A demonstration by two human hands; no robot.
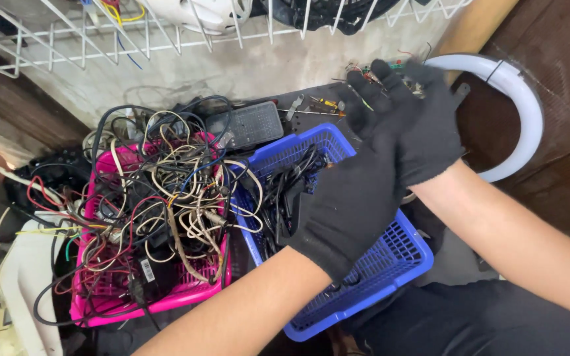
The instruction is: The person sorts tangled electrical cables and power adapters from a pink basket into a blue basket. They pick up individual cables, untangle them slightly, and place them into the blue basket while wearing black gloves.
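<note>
Head view, read from left to right with the blue basket [390,264] as landmark. Far to the left of the blue basket, a white plastic piece [24,277] is lying beside loose red and black leads. Touching the blue basket's left wall, a pink basket [110,300] is overflowing with a tangle of wires [166,191] in white, black, red and blue. Behind the blue basket, a black ribbed adapter block [249,125] and a yellow-handled screwdriver [328,103] are resting on the dark surface, with a white wire rack [100,39] hanging above against the wall. Over the blue basket's middle, the left hand [354,211], in a black glove, is hovering palm down with fingers loosely curled; whether it is gripping anything cannot be told. Above the blue basket's far right corner, the right hand [407,122], also gloved in black, is closing around a small bundle of thin coloured wires [364,72] with a green part, blurred by motion. Black cables [285,191] are filling the blue basket's left half. Right of the blue basket, a white ring-shaped lamp tube [522,99] is leaning on brown boards. Judged risk: the thin bundle could slip from the thick gloves, or snag on the basket mesh, and the nearby tube could be knocked.
</note>
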